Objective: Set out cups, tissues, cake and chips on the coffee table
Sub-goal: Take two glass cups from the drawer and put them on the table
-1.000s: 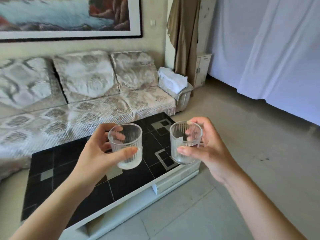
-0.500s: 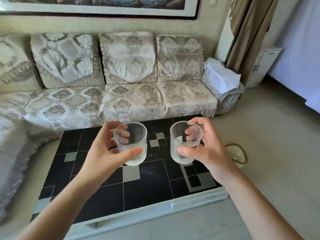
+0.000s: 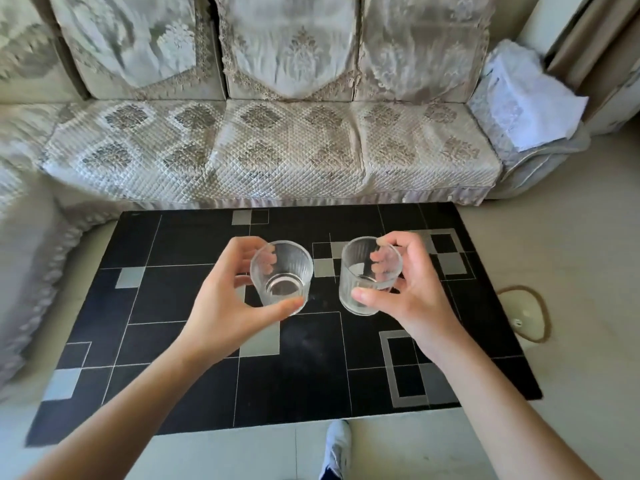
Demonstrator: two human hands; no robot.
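Two ribbed clear glass cups, both empty, upright, side by side and apart, over black tiled coffee table [image 3: 194, 299]. Left cup [image 3: 281, 277] gripped by left hand [image 3: 221, 299]; right cup [image 3: 370, 275] gripped by right hand [image 3: 412, 292], fingers curled round walls.

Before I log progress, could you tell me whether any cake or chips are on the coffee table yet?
No, the coffee table bears no food; only two empty glass cups are held above it.

sofa [image 3: 277, 150] backrest and shoe [image 3: 336, 448] cut off by frame edges.
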